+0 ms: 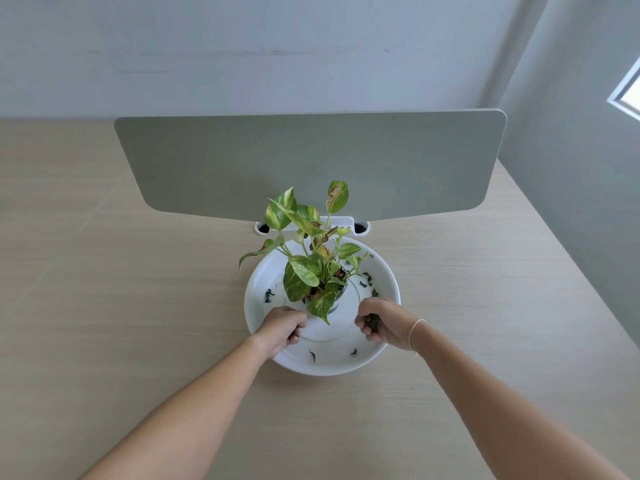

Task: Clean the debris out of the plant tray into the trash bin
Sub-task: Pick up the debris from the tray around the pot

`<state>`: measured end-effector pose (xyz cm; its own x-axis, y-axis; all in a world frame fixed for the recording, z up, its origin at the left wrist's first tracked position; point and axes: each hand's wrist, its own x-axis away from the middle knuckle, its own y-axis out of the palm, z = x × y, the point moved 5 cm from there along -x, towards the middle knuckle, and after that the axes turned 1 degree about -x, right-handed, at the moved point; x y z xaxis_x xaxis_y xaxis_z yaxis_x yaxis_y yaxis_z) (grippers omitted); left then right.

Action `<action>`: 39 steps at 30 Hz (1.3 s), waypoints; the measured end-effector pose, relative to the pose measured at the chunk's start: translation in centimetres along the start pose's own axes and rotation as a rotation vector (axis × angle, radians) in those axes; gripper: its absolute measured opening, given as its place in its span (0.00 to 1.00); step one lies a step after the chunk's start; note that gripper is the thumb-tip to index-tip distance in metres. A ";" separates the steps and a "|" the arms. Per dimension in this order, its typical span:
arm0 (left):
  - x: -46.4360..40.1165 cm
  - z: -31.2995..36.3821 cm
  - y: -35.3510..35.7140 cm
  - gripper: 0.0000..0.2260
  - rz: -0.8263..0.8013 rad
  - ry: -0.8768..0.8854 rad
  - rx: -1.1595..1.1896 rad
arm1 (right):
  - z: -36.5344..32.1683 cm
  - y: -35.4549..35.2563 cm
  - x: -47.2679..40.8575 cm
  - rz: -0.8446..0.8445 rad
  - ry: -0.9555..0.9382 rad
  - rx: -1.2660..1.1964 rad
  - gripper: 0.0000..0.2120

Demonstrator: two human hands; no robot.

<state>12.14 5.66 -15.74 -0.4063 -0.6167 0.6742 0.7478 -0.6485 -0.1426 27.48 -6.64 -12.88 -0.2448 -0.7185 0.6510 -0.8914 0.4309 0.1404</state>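
The right hand [384,323] is clenched around a wad of dark debris [373,322], likely hoarding it for 1 trip to a trash bin that is out of view. The left hand [282,329] curls over the plant tray [263,271] rim, seemingly steadying it. About 6 scraps remain around the potted plant [313,258].
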 end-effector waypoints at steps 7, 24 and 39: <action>1.0 0.9 -0.6 0.11 0.016 0.049 -0.207 | -0.1 -0.5 0.4 0.047 -0.066 -0.092 0.16; 2.1 0.4 2.5 0.19 -0.140 0.203 -1.164 | -0.6 2.6 -0.4 0.117 -0.086 1.618 0.21; 1.8 0.1 3.8 0.13 -0.190 0.191 -1.475 | 0.2 3.9 -0.9 0.103 -0.091 1.711 0.06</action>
<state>14.30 2.08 -15.01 -0.5816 -0.4454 0.6807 -0.4627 -0.5070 -0.7272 24.21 -4.39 -13.07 -0.2882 -0.7799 0.5556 -0.2183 -0.5114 -0.8311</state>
